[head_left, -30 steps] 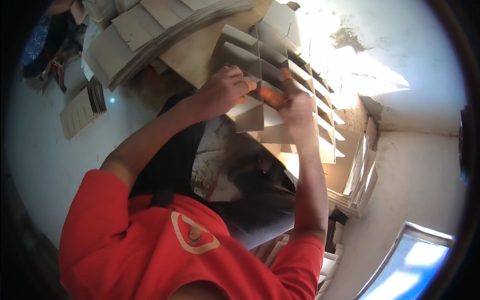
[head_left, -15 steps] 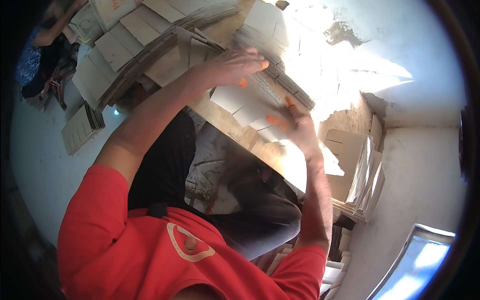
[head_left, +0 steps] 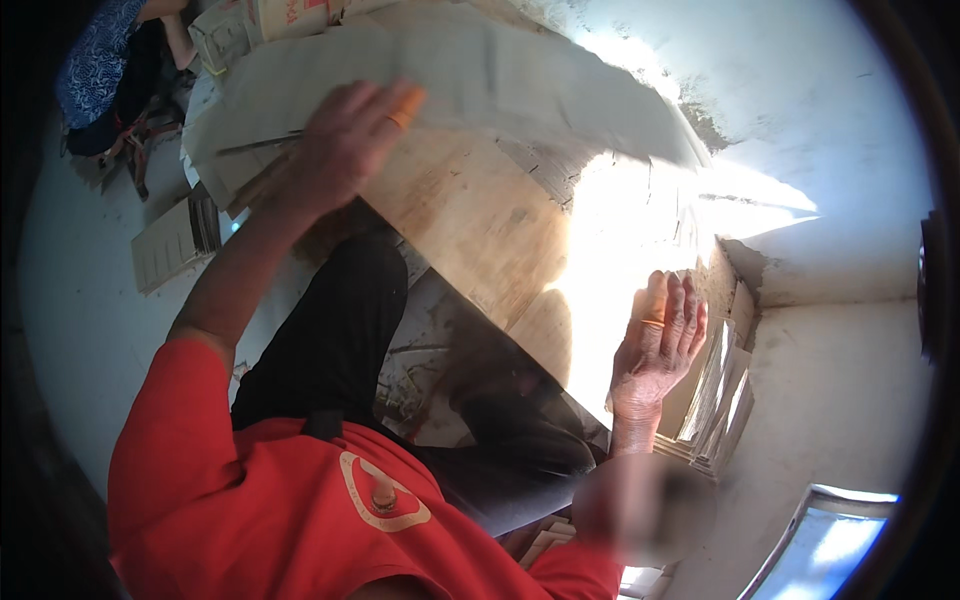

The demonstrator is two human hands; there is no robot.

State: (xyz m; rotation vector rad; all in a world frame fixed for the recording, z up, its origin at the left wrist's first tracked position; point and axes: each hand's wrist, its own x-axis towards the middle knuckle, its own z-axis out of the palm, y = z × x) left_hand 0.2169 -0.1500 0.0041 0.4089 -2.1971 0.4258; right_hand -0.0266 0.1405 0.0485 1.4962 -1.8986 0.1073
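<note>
My left hand [head_left: 360,140], blurred by motion, is over the near left edge of a large grey cardboard sheet or row of pieces [head_left: 430,75]. Whether its fingers grip the cardboard I cannot tell. Orange covers sit on some fingertips. The cardboard spreads across the far side of the wooden tabletop [head_left: 470,215] and is itself smeared. At the right, my right hand [head_left: 665,335] has its fingers stretched out side by side, with an orange band on one. It is beside a sunlit part of the table, close to a stack of cardboard pieces [head_left: 712,390], and holds nothing visible.
Slotted cardboard pieces [head_left: 165,250] stand at the far left. A carton [head_left: 290,18] is at the back left, near a person in patterned blue clothing [head_left: 95,75]. A white wall [head_left: 830,370] bounds the right side, where a blue-white panel [head_left: 830,545] leans.
My left hand has moved left and my right hand right and nearer. Cardboard that lay in overlapping rows under them is now a blurred spread farther back, exposing more bare wood.
</note>
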